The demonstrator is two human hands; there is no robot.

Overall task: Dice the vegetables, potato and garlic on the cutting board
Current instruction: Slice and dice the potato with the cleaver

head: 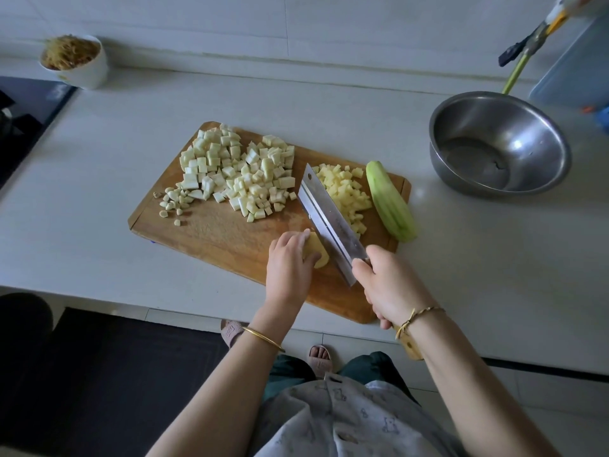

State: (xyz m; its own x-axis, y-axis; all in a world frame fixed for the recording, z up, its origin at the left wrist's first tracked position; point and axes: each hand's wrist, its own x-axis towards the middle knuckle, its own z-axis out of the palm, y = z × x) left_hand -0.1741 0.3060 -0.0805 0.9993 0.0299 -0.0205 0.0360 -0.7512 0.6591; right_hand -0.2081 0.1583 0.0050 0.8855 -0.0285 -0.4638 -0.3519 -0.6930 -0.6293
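Left hand [290,262] is seen at the near edge of the cutting board [211,232]. Its fingers are curled down over a potato piece [318,255], which is pinned flat on the board; the fingertips are hidden behind the knuckles. Only the right side of the yellow piece is exposed past the fingers.

Right hand [389,288] is placed over the board's near right corner. All its fingers are wrapped tight round the handle of the knife [329,222], with no gap visible. The wooden handle end is seen sticking out under the wrist.

The wide blade is laid diagonally across the board, from the near right toward the middle. It is set right against the exposed side of the potato piece. Whether the edge is already in the piece cannot be told.

Elsewhere on the board:
- diced potato [346,196] is heaped on the right part, just behind the blade
- a whole pale green vegetable [390,201] is laid along the right edge, its near end past the rim
- diced white vegetable [237,173] is piled over the far middle and far left
- garlic pieces [174,199] are scattered at the left end

Off the board, a steel bowl [499,143] is set well to the right on the counter [99,192]. A white cup [75,61] of brown shreds is placed far to the left, at the back.
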